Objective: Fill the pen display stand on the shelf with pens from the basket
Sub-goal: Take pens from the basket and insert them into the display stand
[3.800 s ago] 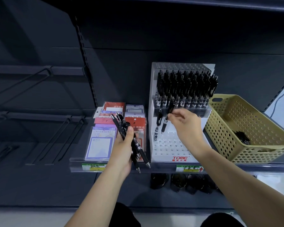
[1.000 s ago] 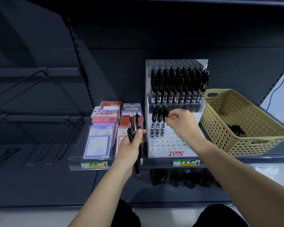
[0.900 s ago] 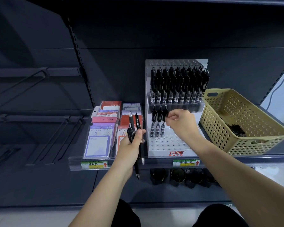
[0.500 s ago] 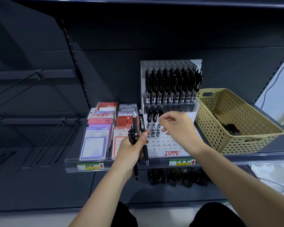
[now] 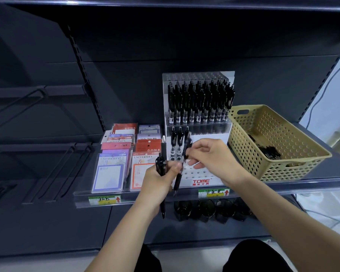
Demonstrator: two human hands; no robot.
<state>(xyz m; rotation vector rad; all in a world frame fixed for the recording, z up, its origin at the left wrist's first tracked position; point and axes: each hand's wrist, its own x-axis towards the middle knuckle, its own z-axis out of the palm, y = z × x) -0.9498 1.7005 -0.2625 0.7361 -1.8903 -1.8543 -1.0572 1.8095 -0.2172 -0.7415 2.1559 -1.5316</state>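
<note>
- left grip [image 5: 157, 180]: fingers curled round a bundle of black pens [image 5: 162, 163], tips down, in front of the shelf [image 5: 273, 188] edge.
- right grip [image 5: 214, 160]: pinching a single pen [image 5: 187, 146] by its upper barrel. The pen is tilted, just in front of the stand's lower tier. Its lower half runs past the left thumb; can't tell if they touch.
- pen display stand [image 5: 202, 176]: on the shelf, upper tier packed with pens, a few upright at the left end of the lower tier.
- basket [image 5: 283, 169]: just right of the stand, loose pens [image 5: 268, 151] on its floor.
- notepad packs [image 5: 114, 163]: left of the stand.
</note>
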